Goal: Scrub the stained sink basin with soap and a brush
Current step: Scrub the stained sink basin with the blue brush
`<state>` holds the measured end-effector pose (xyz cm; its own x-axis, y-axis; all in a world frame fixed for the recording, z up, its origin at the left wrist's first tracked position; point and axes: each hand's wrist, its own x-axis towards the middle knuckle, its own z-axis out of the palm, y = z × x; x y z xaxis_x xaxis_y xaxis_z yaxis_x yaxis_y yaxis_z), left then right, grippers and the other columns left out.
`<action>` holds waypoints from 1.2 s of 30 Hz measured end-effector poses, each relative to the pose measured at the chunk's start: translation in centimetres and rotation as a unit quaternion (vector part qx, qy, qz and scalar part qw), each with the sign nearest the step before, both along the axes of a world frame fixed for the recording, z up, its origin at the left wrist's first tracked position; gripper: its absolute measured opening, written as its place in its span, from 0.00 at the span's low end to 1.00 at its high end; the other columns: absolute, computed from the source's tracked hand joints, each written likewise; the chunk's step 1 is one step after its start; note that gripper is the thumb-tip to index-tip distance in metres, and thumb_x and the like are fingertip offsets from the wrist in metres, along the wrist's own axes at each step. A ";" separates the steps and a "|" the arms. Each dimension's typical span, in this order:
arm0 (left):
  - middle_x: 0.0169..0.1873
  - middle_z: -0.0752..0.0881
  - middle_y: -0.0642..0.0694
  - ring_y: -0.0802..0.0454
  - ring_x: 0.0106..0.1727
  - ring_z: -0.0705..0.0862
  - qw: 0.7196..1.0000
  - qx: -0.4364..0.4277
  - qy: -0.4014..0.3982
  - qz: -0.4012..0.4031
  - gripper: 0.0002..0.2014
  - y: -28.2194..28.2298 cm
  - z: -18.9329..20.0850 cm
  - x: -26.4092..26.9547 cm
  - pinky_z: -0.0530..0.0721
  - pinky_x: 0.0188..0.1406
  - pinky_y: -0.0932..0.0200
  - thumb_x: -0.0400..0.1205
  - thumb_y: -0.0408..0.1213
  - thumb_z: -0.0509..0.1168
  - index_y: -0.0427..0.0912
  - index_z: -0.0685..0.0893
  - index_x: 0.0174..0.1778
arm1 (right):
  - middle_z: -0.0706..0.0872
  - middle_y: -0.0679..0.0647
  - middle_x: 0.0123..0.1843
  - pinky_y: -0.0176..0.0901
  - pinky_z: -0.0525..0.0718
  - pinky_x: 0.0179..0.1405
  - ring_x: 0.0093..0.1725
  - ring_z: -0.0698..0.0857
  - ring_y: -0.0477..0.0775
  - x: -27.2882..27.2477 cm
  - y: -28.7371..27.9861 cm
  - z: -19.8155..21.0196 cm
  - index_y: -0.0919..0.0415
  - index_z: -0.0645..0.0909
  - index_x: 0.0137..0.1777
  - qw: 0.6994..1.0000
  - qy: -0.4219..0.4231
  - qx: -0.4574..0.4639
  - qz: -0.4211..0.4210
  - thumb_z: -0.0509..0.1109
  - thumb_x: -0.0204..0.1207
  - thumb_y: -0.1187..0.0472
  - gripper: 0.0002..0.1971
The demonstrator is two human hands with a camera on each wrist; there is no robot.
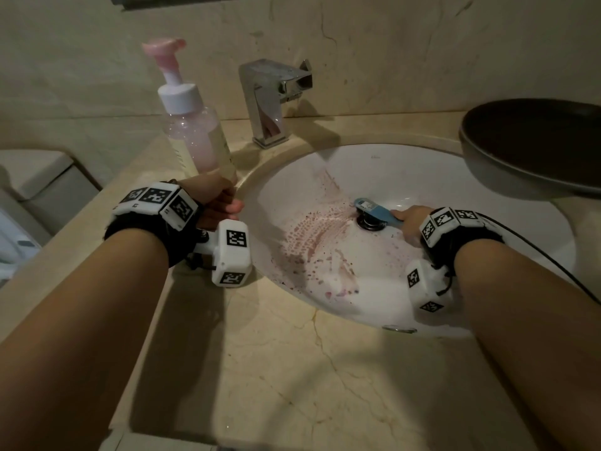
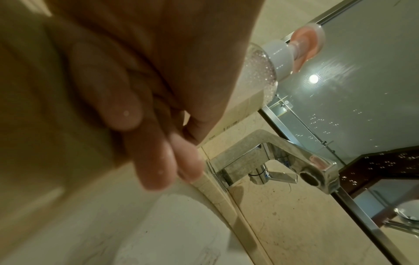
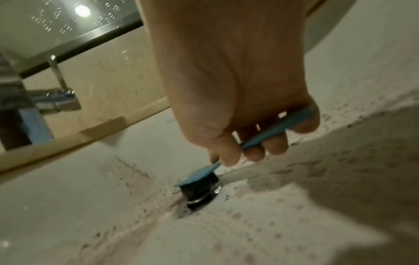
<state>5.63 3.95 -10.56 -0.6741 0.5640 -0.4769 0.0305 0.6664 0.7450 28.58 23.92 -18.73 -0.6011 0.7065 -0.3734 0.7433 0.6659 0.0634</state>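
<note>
The white sink basin point(image 1: 406, 177) is set into a beige marble counter point(image 1: 276, 369), and pinkish-red stains point(image 1: 312, 236) streak and speckle its floor from the left slope down toward the drain point(image 1: 370, 222) at the bottom. A blue-handled brush point(image 1: 374, 209) lies low in the basin with its dark bristle head directly over the drain; the right wrist view shows the bristles point(image 3: 197, 182) at the drain's metal rim. The right hand point(image 1: 409, 219) reaches down into the basin and grips the brush handle, its fingers point(image 3: 274, 145) curled round the blue handle and the thumb lying along it toward the head. At the basin's left edge the left hand point(image 1: 214, 200) holds a clear pump bottle of pink soap point(image 1: 195, 131) by its lower end, fingers point(image 2: 156, 161) wrapped round it, the bottle tilted a little with its pink pump head uppermost. A chrome tap point(image 1: 273, 99) stands on the counter behind the basin, just right of the bottle. A dark round bowl point(image 1: 533, 148) overhangs the basin's right rim.
</note>
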 end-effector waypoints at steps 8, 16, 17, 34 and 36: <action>0.08 0.72 0.50 0.58 0.08 0.72 1.000 -0.001 -0.005 -0.009 0.20 0.1 -0.3 -0.5 0.66 0.13 0.74 0.86 0.44 0.49 0.43 0.68 0.28 | 0.73 0.52 0.27 0.46 0.86 0.43 0.32 0.77 0.55 1.3 -0.8 1.7 0.65 0.77 0.39 0.992 0.059 0.051 -0.097 0.65 0.76 0.65 0.05; 0.08 0.74 0.50 0.57 0.08 0.73 1.000 0.004 0.005 0.005 0.18 0.2 -0.4 -0.3 0.68 0.24 0.66 0.85 0.42 0.51 0.43 0.70 0.29 | 0.87 0.62 0.49 0.32 0.73 0.23 0.40 0.84 0.57 0.2 -0.7 1.0 0.67 0.78 0.66 0.998 0.047 -0.021 -0.038 0.66 0.78 0.69 0.16; 0.08 0.74 0.50 0.58 0.08 0.73 1.000 0.002 0.008 0.006 0.18 0.2 -0.4 -0.3 0.68 0.24 0.66 0.85 0.42 0.51 0.43 0.70 0.29 | 0.84 0.67 0.61 0.32 0.74 0.31 0.52 0.84 0.62 0.0 -0.5 0.7 0.69 0.72 0.73 0.999 0.029 -0.035 -0.018 0.62 0.81 0.70 0.20; 0.08 0.72 0.49 0.56 0.08 0.71 1.000 0.021 -0.015 0.005 0.18 0.3 -0.6 -0.7 0.65 0.23 0.66 0.86 0.41 0.49 0.45 0.66 0.28 | 0.83 0.62 0.64 0.45 0.83 0.58 0.57 0.85 0.61 0.3 0.6 0.2 0.52 0.64 0.80 1.000 -0.016 0.008 0.018 0.59 0.83 0.62 0.26; 0.08 0.72 0.50 0.56 0.09 0.72 1.000 0.018 -0.017 0.008 0.18 0.3 -0.6 -0.7 0.66 0.23 0.66 0.86 0.43 0.50 0.44 0.67 0.29 | 0.82 0.59 0.61 0.41 0.82 0.50 0.53 0.84 0.57 0.0 0.4 0.3 0.51 0.66 0.79 0.999 -0.014 -0.043 0.006 0.61 0.82 0.64 0.26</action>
